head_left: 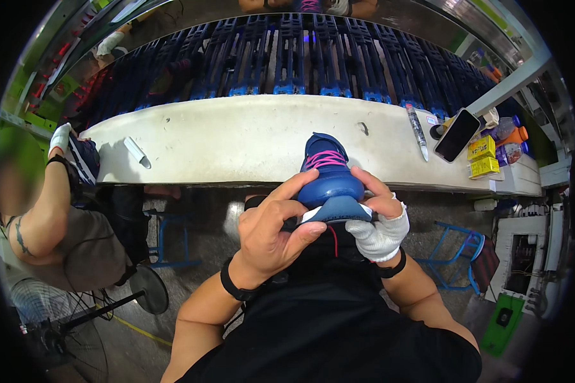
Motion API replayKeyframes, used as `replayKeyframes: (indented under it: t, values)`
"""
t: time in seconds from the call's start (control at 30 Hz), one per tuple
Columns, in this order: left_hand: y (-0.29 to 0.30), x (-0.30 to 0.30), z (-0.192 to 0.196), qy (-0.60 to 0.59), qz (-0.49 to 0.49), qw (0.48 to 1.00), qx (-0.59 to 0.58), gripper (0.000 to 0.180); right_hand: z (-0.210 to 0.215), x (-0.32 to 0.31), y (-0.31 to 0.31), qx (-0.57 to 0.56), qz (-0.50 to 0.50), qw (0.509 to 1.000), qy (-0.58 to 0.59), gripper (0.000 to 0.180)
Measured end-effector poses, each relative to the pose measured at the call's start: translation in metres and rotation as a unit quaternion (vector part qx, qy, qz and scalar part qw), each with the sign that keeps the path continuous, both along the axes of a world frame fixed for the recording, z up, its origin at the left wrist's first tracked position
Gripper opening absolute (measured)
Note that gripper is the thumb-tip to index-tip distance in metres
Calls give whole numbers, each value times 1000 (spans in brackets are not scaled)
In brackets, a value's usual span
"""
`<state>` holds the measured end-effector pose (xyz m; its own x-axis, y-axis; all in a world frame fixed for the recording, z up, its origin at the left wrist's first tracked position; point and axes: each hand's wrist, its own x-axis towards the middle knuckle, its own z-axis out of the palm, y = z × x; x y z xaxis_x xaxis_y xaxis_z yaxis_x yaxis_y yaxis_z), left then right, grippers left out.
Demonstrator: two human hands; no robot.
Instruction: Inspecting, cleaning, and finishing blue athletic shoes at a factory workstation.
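Observation:
A dark blue sneaker with bright pink laces is held over the near edge of the worktable, its rounded toe toward me. Below the toe shows a blue-grey sole with white edges; whether it is fully joined to the upper I cannot tell. My bare left hand grips the left side, thumb low on the sole and forefinger along the upper. My right hand, in a white glove with some bare fingers, closes round the right side. The shoe's heel end points away and its underside is hidden.
The pale worktable bears a white tube-like piece, a pen, a phone and yellow boxes. Beyond runs a blue slatted conveyor. At left, a co-worker holds another shoe. A blue-framed stool stands right.

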<state>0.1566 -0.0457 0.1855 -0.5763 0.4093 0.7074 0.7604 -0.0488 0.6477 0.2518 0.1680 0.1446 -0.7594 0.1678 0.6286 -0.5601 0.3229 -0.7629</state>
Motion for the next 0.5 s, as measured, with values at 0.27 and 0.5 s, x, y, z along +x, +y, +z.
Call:
replayKeyframes:
  t: [0.27, 0.5]
  values:
    - [5, 2, -7, -9, -3, 1000, 17, 40, -4, 5, 1, 8, -15, 1000, 8, 44]
    - [-4, 2, -7, -100, -20, 994, 39, 40, 15, -6, 0, 42, -20, 998, -46, 36]
